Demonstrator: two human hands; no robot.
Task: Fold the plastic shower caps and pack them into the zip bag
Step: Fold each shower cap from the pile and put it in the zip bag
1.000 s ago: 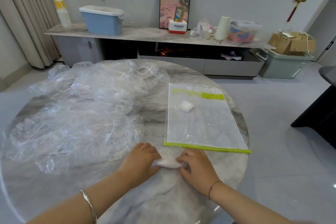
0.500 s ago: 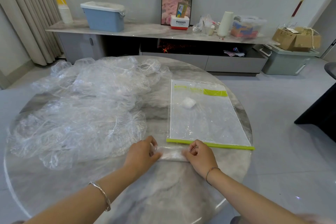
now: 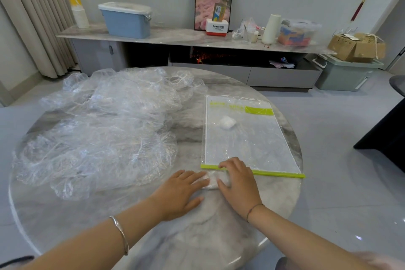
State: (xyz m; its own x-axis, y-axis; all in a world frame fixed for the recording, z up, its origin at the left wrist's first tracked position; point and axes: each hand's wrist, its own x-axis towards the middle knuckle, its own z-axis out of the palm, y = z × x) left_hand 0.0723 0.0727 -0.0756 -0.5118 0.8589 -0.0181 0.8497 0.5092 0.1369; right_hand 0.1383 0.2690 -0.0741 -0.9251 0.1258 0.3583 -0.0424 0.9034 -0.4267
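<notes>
Clear plastic, half a second ago a long strip stretched between two pinches, is now gathered into a short white wad: the folded cap point(image 3: 211, 180) lies at about 5 o'clock on the marble table point(image 3: 197, 237), counting the person's seat as 6. The hands have closed in on each other, so this looks like the last fold being flattened, with packing next.

The left hand point(image 3: 182, 190) lies palm down, fingers straight, tips pressing the wad's left end and gripping nothing. The right hand point(image 3: 238, 182) covers the right end, thumb against the near edge, fingers lightly arched and reaching over to the green zip strip point(image 3: 274, 173). It seems to press rather than clasp.

Just beyond, from 4 to 2 o'clock, the zip bag point(image 3: 247, 142) lies flat with its strip toward the person, touching the wad. One packed cap point(image 3: 228, 122) shows near its far end.

From 9 round to 12 o'clock sprawls the loose pile point(image 3: 103, 133) of unfolded caps, so most of the work remains.
</notes>
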